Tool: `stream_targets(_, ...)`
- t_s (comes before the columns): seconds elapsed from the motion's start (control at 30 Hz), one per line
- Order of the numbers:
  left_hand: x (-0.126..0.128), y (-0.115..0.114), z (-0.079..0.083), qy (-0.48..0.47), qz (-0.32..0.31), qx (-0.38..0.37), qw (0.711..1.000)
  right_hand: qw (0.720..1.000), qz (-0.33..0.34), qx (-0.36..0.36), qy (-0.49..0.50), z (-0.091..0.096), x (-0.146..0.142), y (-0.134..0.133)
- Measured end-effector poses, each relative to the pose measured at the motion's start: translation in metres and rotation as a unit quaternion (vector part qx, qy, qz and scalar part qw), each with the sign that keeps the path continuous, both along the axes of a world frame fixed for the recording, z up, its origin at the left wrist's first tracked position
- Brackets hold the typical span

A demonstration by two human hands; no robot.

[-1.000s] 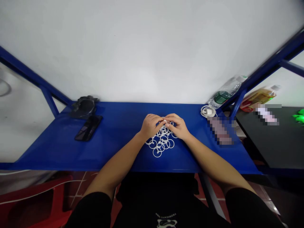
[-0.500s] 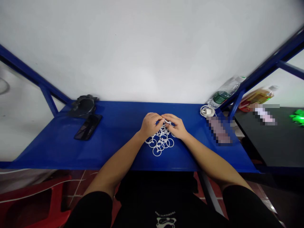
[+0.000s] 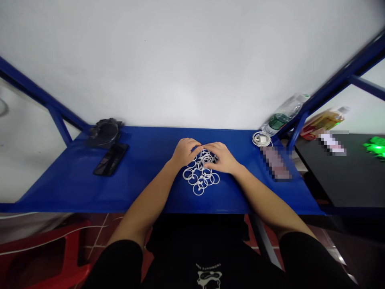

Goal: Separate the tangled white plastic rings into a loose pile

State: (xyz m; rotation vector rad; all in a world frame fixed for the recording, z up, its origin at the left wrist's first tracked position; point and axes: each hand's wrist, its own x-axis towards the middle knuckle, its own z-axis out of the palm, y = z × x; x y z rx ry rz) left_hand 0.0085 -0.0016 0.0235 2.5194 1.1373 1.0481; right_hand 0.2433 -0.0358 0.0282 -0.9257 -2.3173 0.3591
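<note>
Fingers of both hands are bent down over the far edge of a cluster of white rings [image 3: 201, 178], the tips of the two hands almost meeting at the cluster's twelve o'clock. The left hand [image 3: 183, 152] sits at about eleven o'clock of the rings with its fingers curled under, and the right hand [image 3: 223, 158] lies flatter at about one o'clock, its fingers [image 3: 210, 149] reaching leftward across the topmost rings. Whether either hand has a ring pinched cannot be told; the tips cover that spot. The rings lie linked and overlapping flat on the blue table [image 3: 150, 188], near its middle, spreading toward six o'clock from the hands. Well apart at nine to ten o'clock lies a dark phone [image 3: 110, 159], with a black object [image 3: 104, 131] just beyond it. At two o'clock rests a coiled white cable [image 3: 262, 139], and a clear bottle [image 3: 284, 114] lies just past that.
</note>
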Motion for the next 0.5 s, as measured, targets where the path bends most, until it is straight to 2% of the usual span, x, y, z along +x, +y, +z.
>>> stream_targets(0.1,-0.003,0.006,-0.005,-0.011,0.022,-0.019,1.0,0.996,0.004,-0.027,-0.084,0.004,-0.005,-0.01)
stream_targets(0.17,-0.003,0.01,-0.011,-0.002,0.024,-0.036,0.999,0.989,0.039,-0.045,-0.135,0.003,-0.013,-0.018)
stream_targets(0.3,-0.001,0.015,-0.022,0.016,0.017,-0.067,0.997,0.983,0.075,-0.041,-0.165,-0.002,-0.025,-0.021)
stream_targets(0.5,0.0,0.015,-0.026,-0.01,0.0,-0.085,0.996,0.988,0.016,-0.024,-0.153,-0.011,-0.013,-0.001)
